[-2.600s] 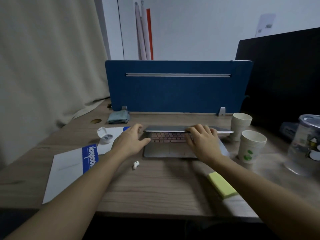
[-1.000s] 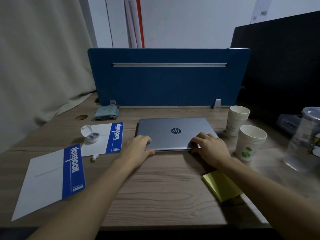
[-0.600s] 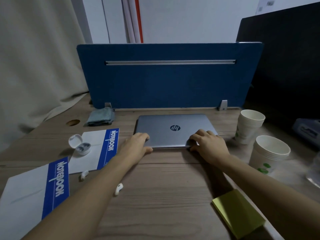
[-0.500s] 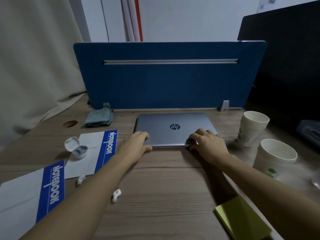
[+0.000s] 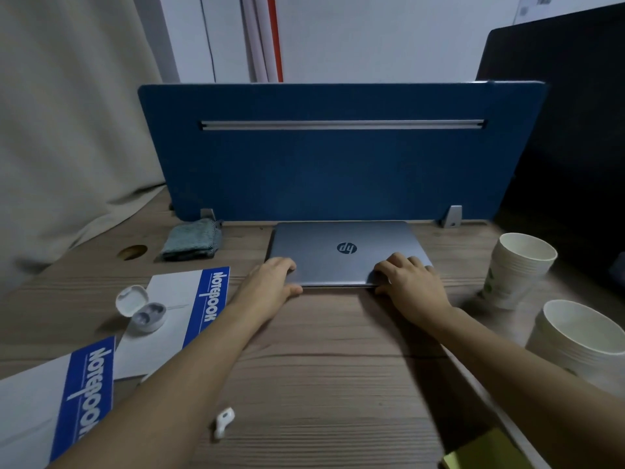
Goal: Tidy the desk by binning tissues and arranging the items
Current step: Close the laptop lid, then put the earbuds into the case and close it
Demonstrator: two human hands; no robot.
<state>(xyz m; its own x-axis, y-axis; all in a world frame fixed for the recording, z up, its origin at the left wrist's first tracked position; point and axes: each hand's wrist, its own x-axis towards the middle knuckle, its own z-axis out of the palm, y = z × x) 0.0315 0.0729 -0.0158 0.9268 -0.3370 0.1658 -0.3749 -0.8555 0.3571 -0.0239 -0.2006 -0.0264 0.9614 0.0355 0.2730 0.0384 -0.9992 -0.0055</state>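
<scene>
A wooden desk (image 5: 331, 384) is sitting against a blue divider panel (image 5: 331, 170), with a pale curtain hanging to the left. The closed laptop (image 5: 341, 252) is lying flat at the middle of the desk, its back edge touching or nearly touching the foot of the panel. It is looking stiff, fairly heavy and smooth on the lid, so it is best slid by its front corners or lifted from under both side edges, not pinched. The left hand (image 5: 270, 282) and the right hand (image 5: 409, 282) are each resting on a front corner, fingers lying on the lid and thumbs against the front edge; how firmly they are gripping is hard to tell. Both forearms are reaching straight forward. Around it are lying two notebooks (image 5: 189, 309), an open earbud case (image 5: 143, 311), a loose earbud (image 5: 224, 422), a folded cloth (image 5: 191, 239), paper cups (image 5: 517, 265) and yellow sticky notes (image 5: 487, 451).
</scene>
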